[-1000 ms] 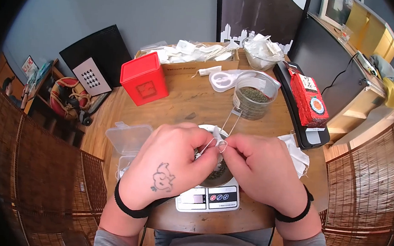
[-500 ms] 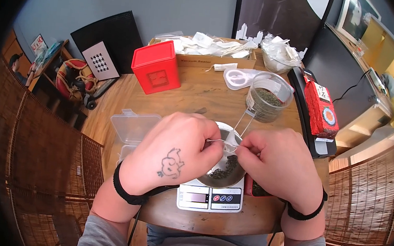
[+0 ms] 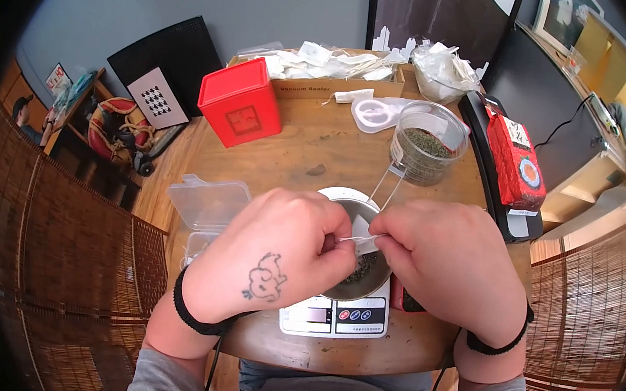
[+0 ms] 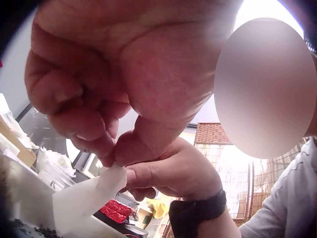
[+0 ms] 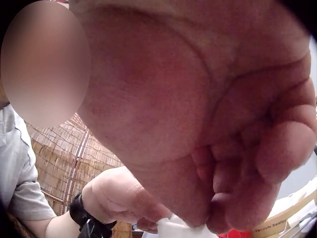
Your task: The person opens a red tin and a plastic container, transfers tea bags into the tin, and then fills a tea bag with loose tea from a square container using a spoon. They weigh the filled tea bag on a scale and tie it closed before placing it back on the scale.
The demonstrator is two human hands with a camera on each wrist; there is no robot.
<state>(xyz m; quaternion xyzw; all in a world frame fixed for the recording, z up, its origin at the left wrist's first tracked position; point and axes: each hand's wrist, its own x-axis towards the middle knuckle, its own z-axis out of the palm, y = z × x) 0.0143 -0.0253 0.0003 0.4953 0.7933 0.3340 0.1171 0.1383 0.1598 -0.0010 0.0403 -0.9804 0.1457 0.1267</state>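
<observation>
A small white drawstring bag (image 4: 81, 203) hangs between both hands, close over a metal bowl (image 3: 364, 293). My left hand (image 3: 290, 242) pinches one end of its string between thumb and forefinger. From the other side, my right hand (image 3: 445, 259) pinches the string at the bag's top. The string (image 3: 358, 238) runs nearly straight from one hand to the other. Dark dried leaves (image 3: 361, 270) lie in the bowl, which sits on a white kitchen scale (image 3: 331, 324). Part of the bowl is hidden by the hands. A wire handle (image 3: 388, 183) sticks out over its far side.
Beyond the hands stand a red box (image 3: 239, 103), a carton (image 3: 307, 91) of white bags, and a clear tub (image 3: 426, 161) of dried leaves. A vacuum sealer (image 3: 491, 159) carries a red packet (image 3: 516, 169) on the right. A clear lidded case (image 3: 208, 205) is left.
The loop of string seen between the hands a second ago is gone, and the string is now stretched. My hands have moved slightly apart. The head view has shifted a little.
</observation>
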